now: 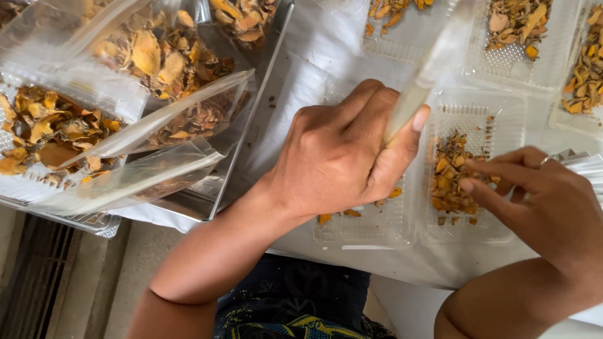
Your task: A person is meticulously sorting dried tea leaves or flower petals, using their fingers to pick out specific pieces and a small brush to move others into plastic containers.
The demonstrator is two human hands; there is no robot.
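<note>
L hand (342,154) is curling shut round a pale, translucent stick-like tool (422,81), thumb pressing its side; the tool is slanting up to the right, its upper part blurring out. The fist is sitting over a clear plastic tray (367,229) w/ a few orange bits at its near edge.

R hand (540,201) is reaching in from the right, fingers loosely bent and partly open, not gripping anything; thumb and forefinger tips are pointing at a small heap of dried yellow-orange chips (451,179). The heap is lying in a second clear tray (496,116), just right of the first, directly between the two hands. Fingertips are just beside the heap; can't tell if touching.

Both trays are resting on a white sheet (314,56) covering the desk. Along the far edge, more clear trays (534,66) are holding the same chips.

On the left, open plastic bags (94,94) full of bigger dried slices are lying in a metal pan (251,107), bag mouths gaping toward the person. A dark patterned garment (295,301) is showing at the bottom, between the forearms.
</note>
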